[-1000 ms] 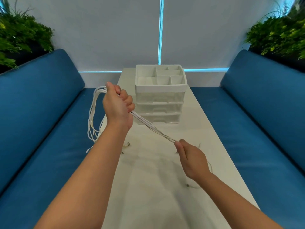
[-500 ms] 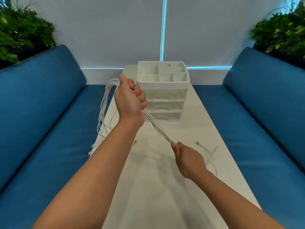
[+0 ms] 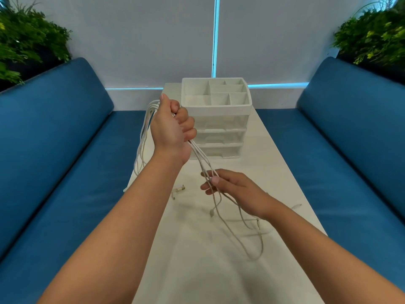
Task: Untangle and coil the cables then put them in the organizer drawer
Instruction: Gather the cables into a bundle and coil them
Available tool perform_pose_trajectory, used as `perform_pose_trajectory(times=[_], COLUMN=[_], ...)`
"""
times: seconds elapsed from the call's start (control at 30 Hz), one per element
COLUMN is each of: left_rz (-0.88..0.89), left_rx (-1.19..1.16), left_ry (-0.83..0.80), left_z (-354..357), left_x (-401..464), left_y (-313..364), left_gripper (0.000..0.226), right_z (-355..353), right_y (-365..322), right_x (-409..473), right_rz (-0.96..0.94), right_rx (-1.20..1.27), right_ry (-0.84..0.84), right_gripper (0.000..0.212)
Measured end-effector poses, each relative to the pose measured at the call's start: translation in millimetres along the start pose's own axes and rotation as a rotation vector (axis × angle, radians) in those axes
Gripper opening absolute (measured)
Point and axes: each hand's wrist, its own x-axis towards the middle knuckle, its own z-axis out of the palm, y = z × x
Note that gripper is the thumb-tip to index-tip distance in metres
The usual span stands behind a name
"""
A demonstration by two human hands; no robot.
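My left hand (image 3: 173, 130) is raised in a fist around a bundle of white cables (image 3: 202, 160), just left of the white organizer (image 3: 215, 108). Loops of the bundle hang down behind that hand, over the table's left edge. The strands run down and right from the fist to my right hand (image 3: 236, 190), whose thumb and fingers loosely pinch them. Below it the loose cable ends (image 3: 247, 240) trail onto the white table (image 3: 197, 270). The organizer has a divided top tray and three shut clear drawers.
A small plug (image 3: 179, 190) lies on the table between my forearms. Blue sofa cushions (image 3: 65, 172) flank the narrow table on both sides. Green plants (image 3: 28, 40) stand in the back corners.
My left hand has lifted nearer to the organizer. My right hand has slid along the strands and loosened its pinch, fingers spreading; the cable ends now lie slack on the table.
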Motion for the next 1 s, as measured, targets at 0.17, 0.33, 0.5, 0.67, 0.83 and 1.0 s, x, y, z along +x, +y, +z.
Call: perform_pose_trajectory(times=[0.17,0.33,0.5,0.67,0.83,1.0], left_rz=[-0.028,-0.02,-0.016,-0.018,-0.005,0.025], left_rx=[-0.005,0.017,0.015,0.016,0.008,-0.003], left_ry=[-0.042,-0.047,-0.036,-0.032,-0.002,0.031], left_z=[2,-1,-2,1,2,0], left_x=[0,1,1,-3,-2,2], left_y=[3,1,0,0,-1,5], left_gripper=[0.045,0.045,0.045,0.045,0.045,0.046], right_z=[10,11,3,-7,-1,-2], right_y=[-16,-12,-4,23,37,39], right_x=[9,9,3,-2,-6,-11], right_rz=[-0.082,-0.091,-0.082,0.097,0.041,0.01], right_rx=[0.073,-0.067,-0.405,-0.45,-0.307,0.148], right_ry=[0.103,0.083,0.056,0.021,0.215,0.335], right_gripper=[0.025,0.026,0.039,0.037,0.023,0.011])
